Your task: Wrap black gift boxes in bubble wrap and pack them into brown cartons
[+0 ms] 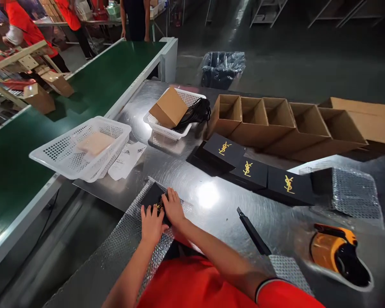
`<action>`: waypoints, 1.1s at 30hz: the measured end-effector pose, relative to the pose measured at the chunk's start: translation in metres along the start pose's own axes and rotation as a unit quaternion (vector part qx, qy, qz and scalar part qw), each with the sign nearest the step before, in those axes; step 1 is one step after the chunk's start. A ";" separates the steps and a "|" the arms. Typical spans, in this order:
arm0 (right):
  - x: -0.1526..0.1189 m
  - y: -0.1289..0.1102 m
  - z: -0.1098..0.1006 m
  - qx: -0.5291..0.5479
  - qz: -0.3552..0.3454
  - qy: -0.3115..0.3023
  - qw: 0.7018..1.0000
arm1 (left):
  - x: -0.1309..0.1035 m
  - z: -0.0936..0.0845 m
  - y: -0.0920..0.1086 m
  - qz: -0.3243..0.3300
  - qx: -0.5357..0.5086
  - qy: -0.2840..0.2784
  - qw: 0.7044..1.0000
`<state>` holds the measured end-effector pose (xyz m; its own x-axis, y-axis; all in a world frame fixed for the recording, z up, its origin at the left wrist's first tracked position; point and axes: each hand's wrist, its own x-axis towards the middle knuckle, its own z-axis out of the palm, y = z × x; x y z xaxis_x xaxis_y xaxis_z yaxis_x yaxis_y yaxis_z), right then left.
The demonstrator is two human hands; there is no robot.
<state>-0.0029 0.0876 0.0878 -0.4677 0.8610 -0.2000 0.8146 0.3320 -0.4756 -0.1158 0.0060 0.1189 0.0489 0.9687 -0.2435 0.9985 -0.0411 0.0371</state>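
A black box (150,196) with a gold logo lies on a long strip of bubble wrap (122,233) at the near edge of the metal table. My left hand (152,225) rests on the box's near left part with its fingers spread. On its right side lies my right hand (173,208), fingers stretched out and flat on the top. Both hands hide part of the logo. To the right, a black utility knife (253,231) sits on the table, apart from my hands.
Several black logo boxes (288,185) stand before open cardboard cartons (282,124). An orange tape dispenser (335,252) is at right. Two white baskets (56,155) stand at left and back. A green conveyor (93,87) runs along the left. Other people (134,19) stand beyond.
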 end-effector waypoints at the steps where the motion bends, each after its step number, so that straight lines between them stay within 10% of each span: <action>1: -0.002 0.002 0.007 0.012 -0.003 0.021 1.000 | 0.008 -0.004 -0.002 0.017 0.008 0.005 1.000; 9: -0.004 0.003 0.018 0.115 0.043 0.031 0.992 | 0.068 -0.003 -0.021 0.190 0.044 -0.041 0.980; 18: 0.081 0.065 -0.044 0.266 0.036 -0.187 0.945 | 0.058 -0.002 -0.020 0.151 0.035 -0.059 0.986; 24: 0.096 0.076 -0.029 0.324 -0.008 -0.320 0.890 | 0.046 0.017 -0.025 0.114 0.031 -0.015 0.993; 33: 0.105 0.064 -0.042 0.309 -0.005 -0.283 0.908 | 0.045 0.017 -0.015 0.056 0.030 0.043 0.997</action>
<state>0.0150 0.2155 0.0722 -0.7180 0.4646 -0.5183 0.5434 -0.0912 -0.8345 -0.1286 0.0462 0.0910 0.1596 0.9745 -0.1579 0.9869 -0.1615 0.0004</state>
